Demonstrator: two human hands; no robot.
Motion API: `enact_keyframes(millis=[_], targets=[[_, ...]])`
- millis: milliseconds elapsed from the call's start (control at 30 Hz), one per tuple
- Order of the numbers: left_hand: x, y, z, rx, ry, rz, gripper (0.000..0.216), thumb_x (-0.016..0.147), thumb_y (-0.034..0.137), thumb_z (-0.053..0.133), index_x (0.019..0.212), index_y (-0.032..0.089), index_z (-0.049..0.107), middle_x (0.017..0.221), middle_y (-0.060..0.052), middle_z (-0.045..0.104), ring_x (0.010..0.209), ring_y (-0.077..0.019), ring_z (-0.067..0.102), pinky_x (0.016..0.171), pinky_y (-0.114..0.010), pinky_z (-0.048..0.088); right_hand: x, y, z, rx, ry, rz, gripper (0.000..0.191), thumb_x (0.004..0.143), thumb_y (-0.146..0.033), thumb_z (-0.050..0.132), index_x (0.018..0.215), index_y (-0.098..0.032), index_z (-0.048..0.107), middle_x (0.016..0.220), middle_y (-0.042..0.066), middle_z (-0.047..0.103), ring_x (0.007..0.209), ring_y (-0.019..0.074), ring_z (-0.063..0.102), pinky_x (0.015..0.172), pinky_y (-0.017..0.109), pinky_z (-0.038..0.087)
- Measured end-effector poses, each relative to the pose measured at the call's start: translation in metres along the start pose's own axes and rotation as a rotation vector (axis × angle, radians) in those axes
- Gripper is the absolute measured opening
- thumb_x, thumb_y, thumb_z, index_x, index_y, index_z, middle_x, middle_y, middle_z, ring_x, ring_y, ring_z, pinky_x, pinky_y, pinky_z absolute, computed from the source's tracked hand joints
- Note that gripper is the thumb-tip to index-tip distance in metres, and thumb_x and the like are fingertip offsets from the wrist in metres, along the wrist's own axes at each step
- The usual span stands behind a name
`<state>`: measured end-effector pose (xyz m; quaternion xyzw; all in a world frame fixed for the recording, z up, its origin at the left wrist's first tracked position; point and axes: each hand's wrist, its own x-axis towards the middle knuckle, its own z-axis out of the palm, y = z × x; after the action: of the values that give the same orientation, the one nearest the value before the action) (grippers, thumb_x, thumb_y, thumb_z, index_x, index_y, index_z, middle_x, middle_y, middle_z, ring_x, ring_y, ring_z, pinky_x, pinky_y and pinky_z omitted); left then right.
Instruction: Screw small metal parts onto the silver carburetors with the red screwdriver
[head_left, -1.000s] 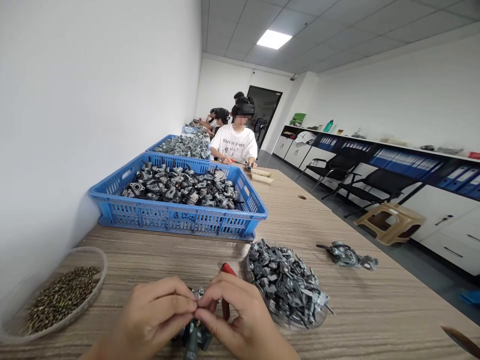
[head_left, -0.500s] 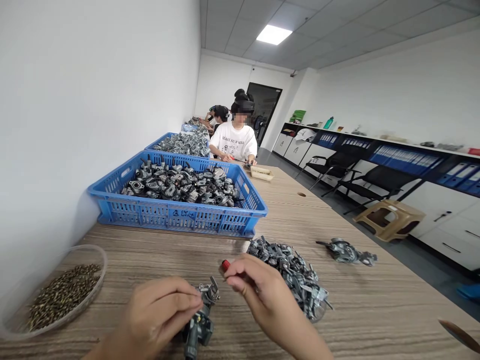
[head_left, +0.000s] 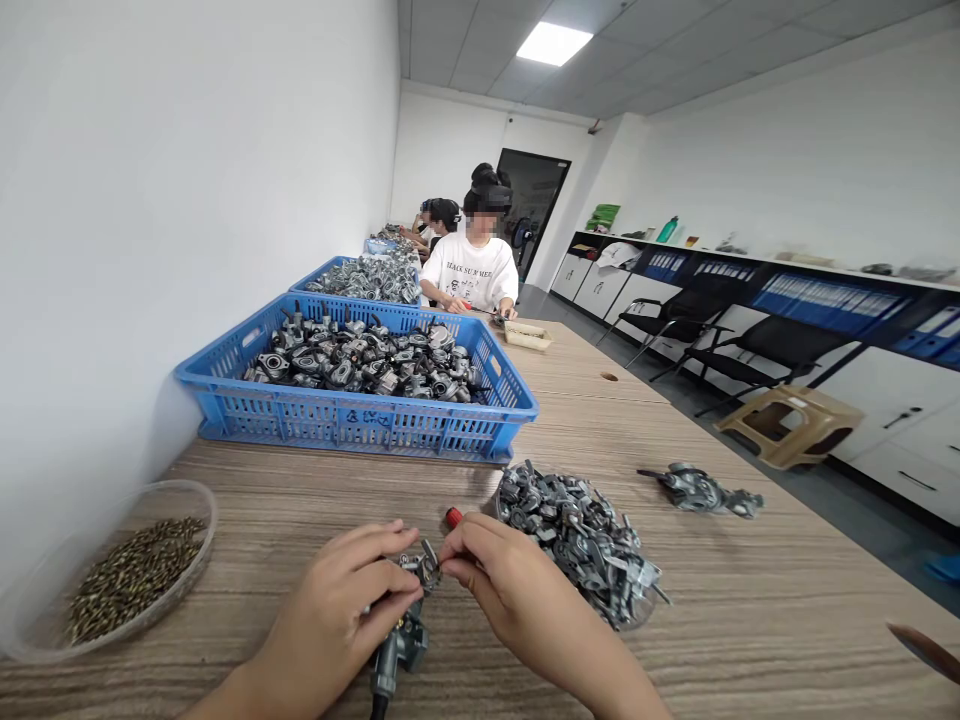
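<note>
On the table in front of me is a grey metal carburetor [head_left: 411,640], with a dark stub pointing towards me. My left hand [head_left: 352,595] closes its fingers around the upper part, partly hiding it. From the other side, my right hand [head_left: 506,590] brings a pinched thumb and forefinger up against the small lever at the top. Whatever sits in that pinch is too small to make out. Just behind the right fingers shows the red end of a tool [head_left: 453,517]; its rest is hidden by the hand.
A clear tub of brass-coloured screws [head_left: 214,510] stands left. Right of my hands is a heap of small metal parts [head_left: 577,545] in a clear bowl. Farther right lies another carburetor [head_left: 697,490]. A blue crate [head_left: 352,420] of carburetors stands ahead; a co-worker [head_left: 471,270] sits beyond.
My right hand has moved left, its pinched fingers now meeting the carburetor's top. My left hand has shifted right and up over the carburetor. The view has tilted slightly.
</note>
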<state>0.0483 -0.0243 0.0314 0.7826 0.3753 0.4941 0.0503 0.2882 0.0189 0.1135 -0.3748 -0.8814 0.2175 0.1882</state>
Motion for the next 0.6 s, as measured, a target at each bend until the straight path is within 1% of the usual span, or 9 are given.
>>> enact_keyframes(millis=[133,267,400,467,600], targets=[[-0.002,-0.002,0.003,-0.023,-0.037,-0.002,0.017,0.108,0.016,0.065,0.099,0.023,0.078,0.123,-0.010,0.085,0.121,-0.0307,0.079,0.100,-0.047,0.070,0.001,0.002,-0.001,0.001,-0.018,0.002,0.013,0.107,-0.015,0.061,0.100,-0.023,0.069,0.100,0.005,0.073,0.095,0.0236,0.072,0.086,0.033,0.057],[0.004,0.001,0.001,-0.055,-0.031,0.003,0.015,0.105,0.011,0.068,0.101,0.022,0.077,0.114,-0.009,0.086,0.111,-0.0292,0.079,0.098,-0.047,0.069,0.001,0.000,-0.005,-0.005,-0.021,-0.001,0.013,0.108,-0.017,0.061,0.100,-0.023,0.070,0.100,0.005,0.075,0.097,0.0240,0.074,0.091,0.035,0.058],[0.009,0.004,-0.001,-0.103,-0.010,-0.017,0.015,0.104,0.009,0.069,0.097,0.021,0.075,0.108,-0.008,0.087,0.097,-0.0266,0.079,0.090,-0.045,0.069,0.002,-0.003,-0.006,-0.024,-0.020,-0.002,0.013,0.107,-0.017,0.061,0.099,-0.023,0.070,0.098,0.005,0.075,0.092,0.0239,0.073,0.086,0.034,0.058],[0.009,0.005,-0.001,-0.130,-0.001,-0.033,0.015,0.104,0.009,0.069,0.097,0.021,0.074,0.105,-0.007,0.087,0.095,-0.0258,0.079,0.087,-0.043,0.068,0.002,-0.004,-0.006,-0.035,-0.020,-0.001,0.014,0.107,-0.017,0.061,0.099,-0.023,0.069,0.098,0.005,0.075,0.091,0.0240,0.073,0.084,0.034,0.057],[0.006,0.005,0.001,-0.173,0.020,-0.090,0.014,0.103,0.011,0.071,0.101,0.023,0.077,0.103,-0.006,0.087,0.096,-0.0252,0.081,0.086,-0.039,0.068,0.002,-0.005,-0.004,-0.045,-0.019,0.005,0.013,0.106,-0.015,0.061,0.098,-0.023,0.069,0.097,0.005,0.075,0.091,0.0236,0.073,0.084,0.034,0.057]])
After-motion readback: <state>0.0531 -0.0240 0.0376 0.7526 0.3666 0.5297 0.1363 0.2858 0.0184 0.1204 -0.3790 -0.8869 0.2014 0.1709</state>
